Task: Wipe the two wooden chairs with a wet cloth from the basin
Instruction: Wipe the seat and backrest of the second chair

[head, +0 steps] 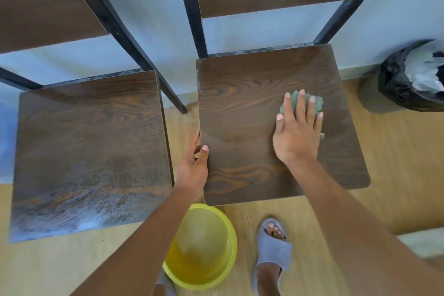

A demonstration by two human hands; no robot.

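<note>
Two dark wooden chairs with black metal frames stand side by side against a pale wall. The left chair's seat (91, 151) carries a wet, streaky sheen near its front. My right hand (298, 132) presses flat on a green cloth (318, 103) on the right half of the right chair's seat (240, 108). My left hand (194, 163) grips that seat's left edge, thumb on top. The yellow basin (228, 243), holding water, sits on the floor below the gap between the chairs.
A bin lined with a black bag (413, 79) stands at the right by the wall. My foot in a grey slipper (274, 250) is on the wooden floor next to the basin. A pale rug corner (422, 240) shows at the right.
</note>
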